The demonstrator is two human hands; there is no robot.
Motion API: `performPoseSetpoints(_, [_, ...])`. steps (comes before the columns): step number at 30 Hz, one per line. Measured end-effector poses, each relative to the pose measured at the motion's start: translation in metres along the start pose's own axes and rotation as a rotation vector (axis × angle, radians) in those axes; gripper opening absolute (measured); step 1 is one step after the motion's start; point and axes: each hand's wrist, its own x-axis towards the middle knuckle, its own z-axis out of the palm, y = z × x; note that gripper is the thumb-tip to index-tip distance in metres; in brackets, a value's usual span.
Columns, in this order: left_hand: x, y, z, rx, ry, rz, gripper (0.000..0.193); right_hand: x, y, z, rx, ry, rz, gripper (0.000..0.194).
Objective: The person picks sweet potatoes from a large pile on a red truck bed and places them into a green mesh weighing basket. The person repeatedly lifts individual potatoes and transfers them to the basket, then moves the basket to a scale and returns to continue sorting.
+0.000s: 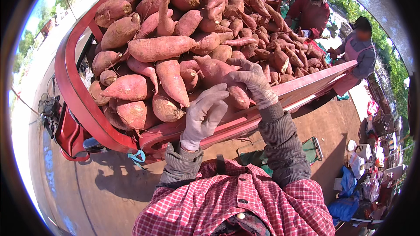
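Note:
A high heap of red-skinned sweet potatoes (160, 48) fills the bed of a red metal cart. My left hand (205, 114), in a pale, soiled work glove, is raised over the cart's near side rail with fingers curled and apart, holding nothing that I can see. To its right, my right hand (254, 80), gloved too, has its thumb and fingers at a large sweet potato (213, 70); whether it grips it I cannot tell. A blunt sweet potato (238, 97) lies between the two hands, beside the right wrist.
The cart's red side rail (315, 82) runs along the near side, with a blue tie (137, 157) at its corner. Co-workers (357, 52) stand at the heap's far right. A green folding stool (310, 150) is on the ground below. Blue bags (344, 206) lie at the lower right.

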Motion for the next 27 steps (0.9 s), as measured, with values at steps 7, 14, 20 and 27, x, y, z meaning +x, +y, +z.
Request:
performPoseSetpoints(7, [-0.006,-0.002,0.006,0.032,0.125,-0.028,0.036,-0.143,0.036,-0.096,0.758,0.275,-0.229,0.072])
performPoseSetpoints(14, [-0.002,0.004,0.016,-0.048,0.296,-0.055,0.060,-0.333,0.133,-0.188,0.724,0.652,-0.007,0.077])
performPoseSetpoints(20, [0.000,0.003,0.020,-0.018,0.364,-0.074,0.070,-0.429,0.270,-0.246,0.903,1.036,0.376,0.049])
performPoseSetpoints(27, [-0.008,0.005,0.019,0.019,0.386,0.000,0.064,-0.312,0.173,-0.234,0.085,1.013,0.372,0.046])
